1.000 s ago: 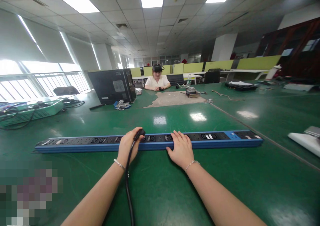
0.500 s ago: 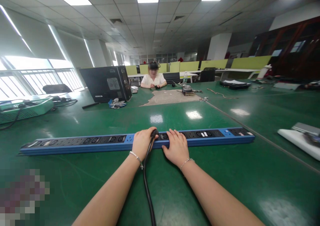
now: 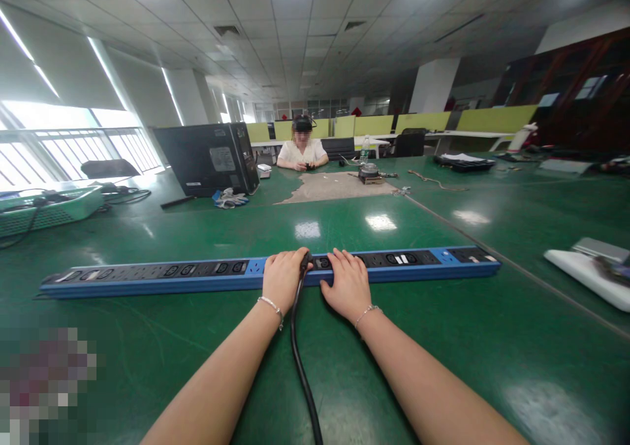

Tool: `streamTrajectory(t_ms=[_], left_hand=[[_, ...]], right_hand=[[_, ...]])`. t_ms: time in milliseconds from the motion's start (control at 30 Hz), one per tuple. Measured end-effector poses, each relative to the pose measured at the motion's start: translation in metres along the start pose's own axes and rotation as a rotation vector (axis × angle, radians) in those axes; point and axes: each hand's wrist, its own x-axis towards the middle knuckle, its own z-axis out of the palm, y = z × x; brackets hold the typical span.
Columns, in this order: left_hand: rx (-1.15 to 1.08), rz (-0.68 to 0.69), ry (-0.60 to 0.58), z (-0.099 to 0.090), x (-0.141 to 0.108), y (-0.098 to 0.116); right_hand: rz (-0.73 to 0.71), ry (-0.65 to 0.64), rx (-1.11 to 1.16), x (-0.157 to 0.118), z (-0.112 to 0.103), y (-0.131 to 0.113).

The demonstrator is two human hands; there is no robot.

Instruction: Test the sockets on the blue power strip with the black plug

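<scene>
A long blue power strip [image 3: 147, 286] with black and blue sockets lies across the green table [image 3: 221, 360]. My left hand [image 3: 284, 277] is closed round a black power plug [image 3: 306, 261] at the middle of the strip. From the plug a thick black cable [image 3: 300, 360] runs down between my forearms. Whether the plug's pins sit fully in a socket is hidden. Just to the right, my right hand [image 3: 350, 284] rests on the strip, its fingers stretched over the top and the thumb on the front side.
A black computer case [image 3: 207, 159] stands back left, with gloves [image 3: 230, 199] beside it. At far left is a green basket [image 3: 63, 215] of cables. Across the table sits a person [image 3: 302, 149]. A white object [image 3: 585, 277] lies at right.
The plug and my left hand sit slightly differently on the strip, the plug more upright. The cable's lower part has swung right. My right hand stays in place.
</scene>
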Motion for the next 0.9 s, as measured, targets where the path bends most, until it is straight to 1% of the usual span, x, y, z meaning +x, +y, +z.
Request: streamTrajectory(t_ms=[100, 233, 400, 533, 667, 800, 900], left_hand=[[0.005, 0.028, 0.009, 0.0, -0.002, 0.001], [0.002, 0.034, 0.0, 0.0, -0.004, 0.003], [-0.042, 0.04, -0.037, 0.001, -0.007, -0.003], [-0.039, 0.049, -0.035, 0.006, -0.009, -0.009], [0.045, 0.064, -0.044, 0.012, -0.01, -0.011], [0.091, 0.068, -0.029, 0.014, -0.009, -0.009], [0.087, 0.069, -0.014, 0.013, -0.01, -0.008]], right_hand=[[-0.031, 0.008, 0.049, 0.002, -0.002, -0.002], [-0.115, 0.01, 0.13, 0.004, -0.001, -0.008], [-0.172, -0.034, 0.163, 0.003, -0.003, -0.014], [-0.147, -0.096, 0.107, 0.005, -0.011, -0.021], [-0.097, -0.149, 0.041, 0.012, -0.018, -0.033], [-0.066, -0.135, -0.012, 0.019, -0.015, -0.042], [-0.072, -0.122, 0.002, 0.023, -0.009, -0.044]])
